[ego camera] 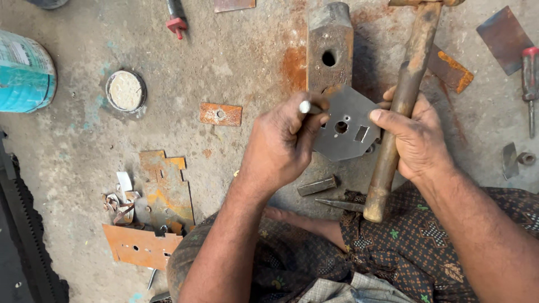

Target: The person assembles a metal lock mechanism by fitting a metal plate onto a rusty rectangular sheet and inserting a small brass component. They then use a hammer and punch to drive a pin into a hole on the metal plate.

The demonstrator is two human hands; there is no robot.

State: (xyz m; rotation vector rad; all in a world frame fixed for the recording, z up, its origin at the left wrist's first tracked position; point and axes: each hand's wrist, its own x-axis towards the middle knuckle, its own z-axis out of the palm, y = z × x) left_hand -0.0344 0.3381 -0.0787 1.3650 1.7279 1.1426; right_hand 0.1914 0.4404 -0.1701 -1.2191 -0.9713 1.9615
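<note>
Concrete floor, rusty block (329, 47).
Our left hand (281, 143) pinches a punch (306, 106) over the plate (347, 124); right hand (412, 137) grips the hammer (400, 106).

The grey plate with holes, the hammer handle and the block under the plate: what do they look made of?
Grey angular plate with holes: likely sheet steel, matte grey with clean cut edges. Long brown hammer handle in the right hand: probably wood, though its mottled brown could be rust. Rust-brown block with a round hole: apparently iron or steel, heavily rusted.
</note>
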